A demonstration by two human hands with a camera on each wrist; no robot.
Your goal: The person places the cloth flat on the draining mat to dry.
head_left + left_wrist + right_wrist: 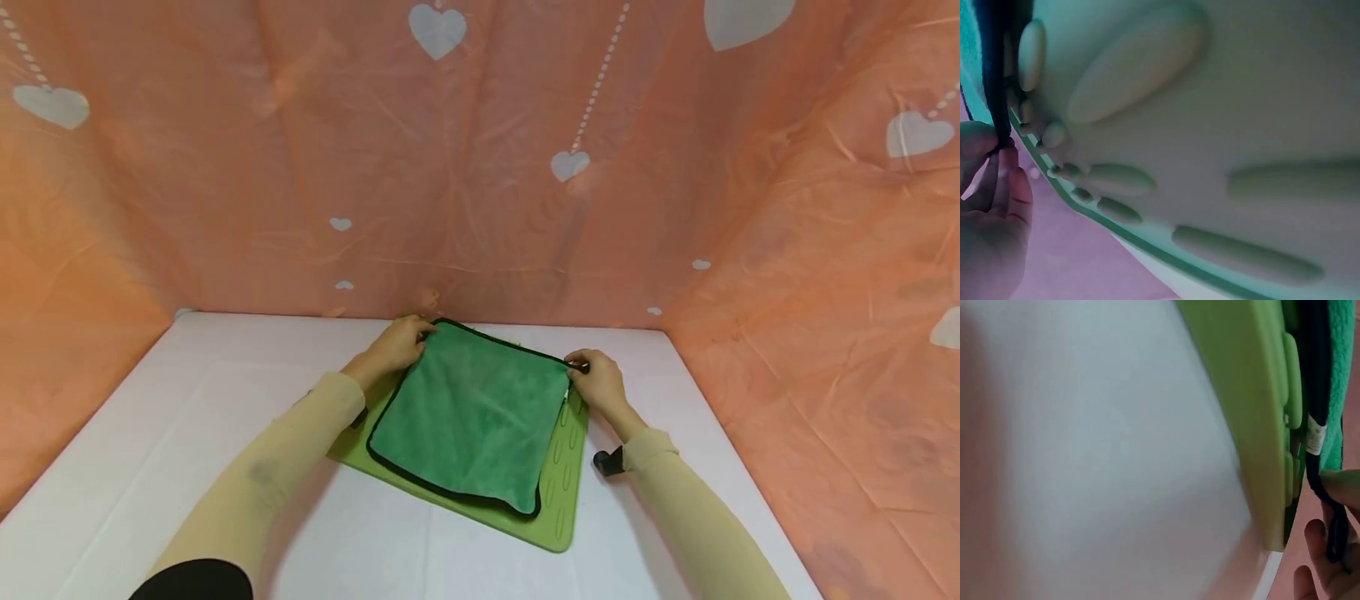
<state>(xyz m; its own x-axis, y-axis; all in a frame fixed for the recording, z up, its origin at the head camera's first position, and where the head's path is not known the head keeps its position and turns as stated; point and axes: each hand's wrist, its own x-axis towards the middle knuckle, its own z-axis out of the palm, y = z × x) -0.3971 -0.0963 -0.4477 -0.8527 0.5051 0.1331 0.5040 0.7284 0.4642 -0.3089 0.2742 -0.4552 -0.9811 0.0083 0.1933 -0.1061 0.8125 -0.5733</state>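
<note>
A square green cloth (472,417) with a black edging lies slantwise over a lighter green mat (558,508). My left hand (397,343) pinches the cloth's far left corner; in the left wrist view, thumb and fingers of that hand (997,206) close on the black edging. At the far right corner my right hand (598,383) pinches the edging, which the right wrist view shows between thumb and fingers of the hand (1338,531). A small white tag (1315,434) sits on the edging there. Raised oval bumps (1141,62) cover the mat. The cloth hides most of it.
The mat rests on a white tabletop (187,450). Orange sheeting (480,208) with pale hearts rises behind the table and along both sides. Dark wrist gear (609,461) hangs beside the right sleeve.
</note>
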